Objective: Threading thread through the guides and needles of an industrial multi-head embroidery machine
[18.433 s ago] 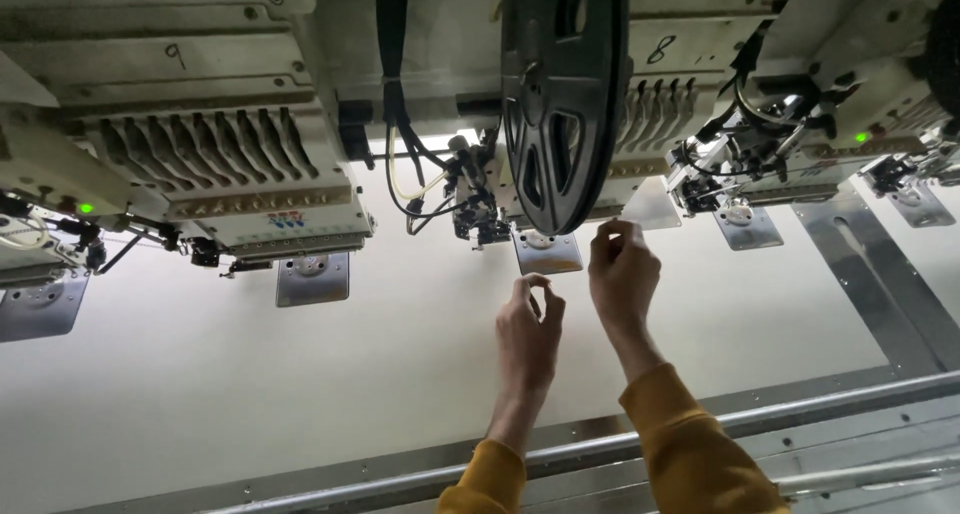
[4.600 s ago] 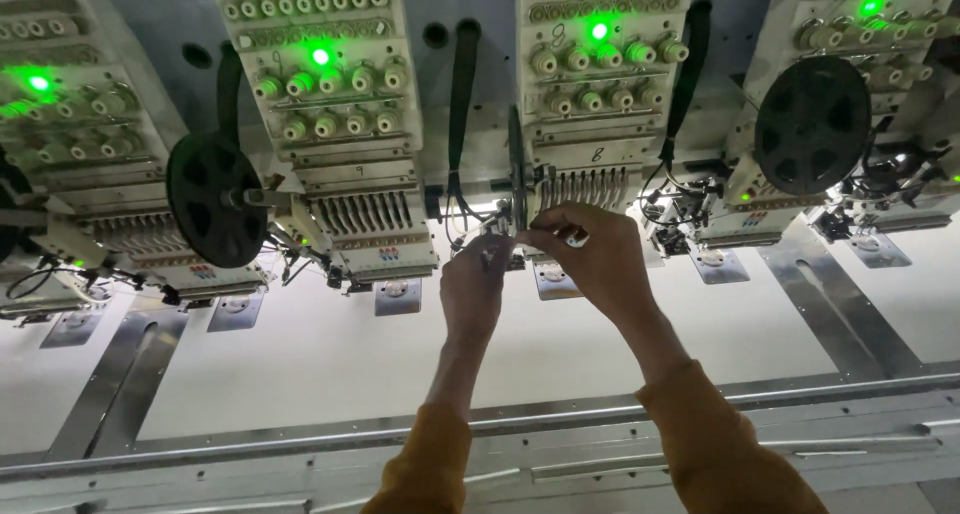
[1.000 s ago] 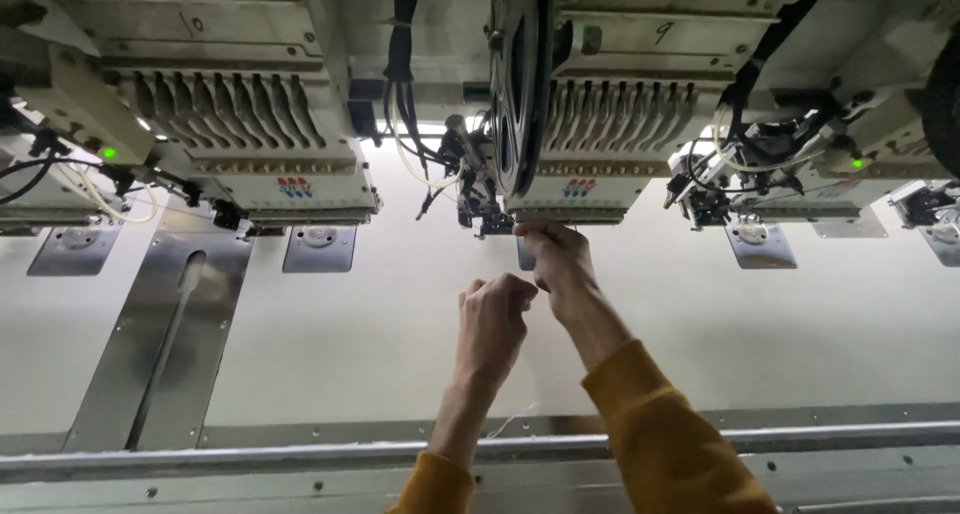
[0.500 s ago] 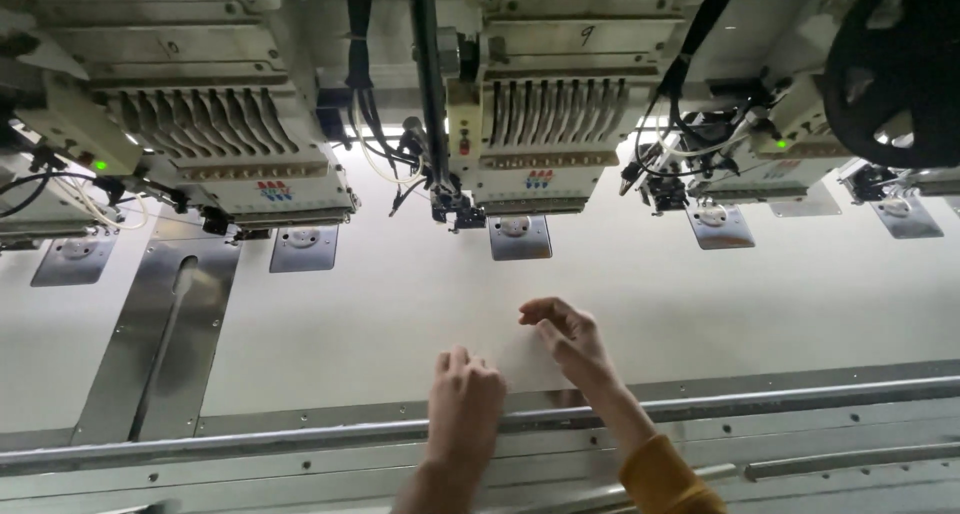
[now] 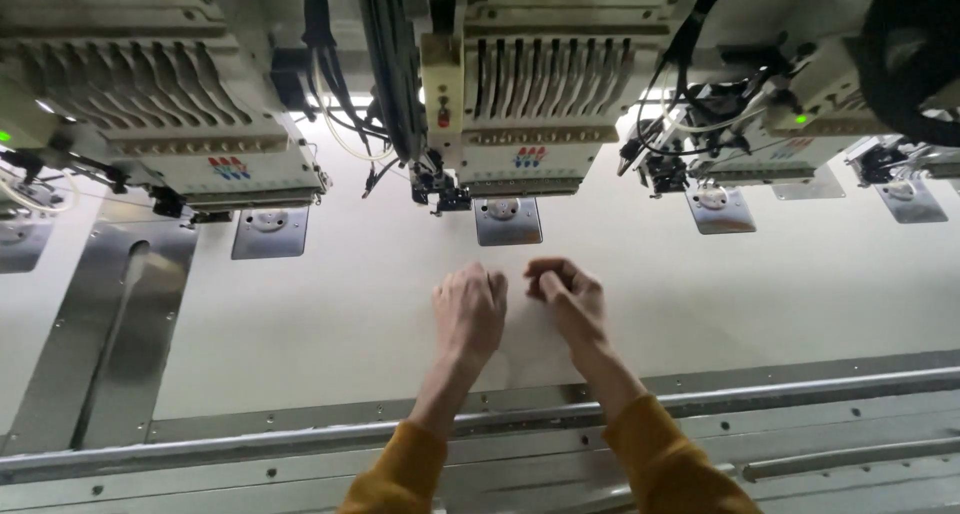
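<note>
- Both hands are held out over the pale fabric stretched flat on the machine bed, just below the middle embroidery head.
- The left hand is laid palm down on the fabric, fingers loosely curled, nothing seen gripped.
- The right hand is pinched at the fingertips; whether a thread is held cannot be told.
- No stitching is seen on the fabric; the needle plate beneath the head is left uncovered.
- The steel rail is crossed by both yellow sleeves.
</note>
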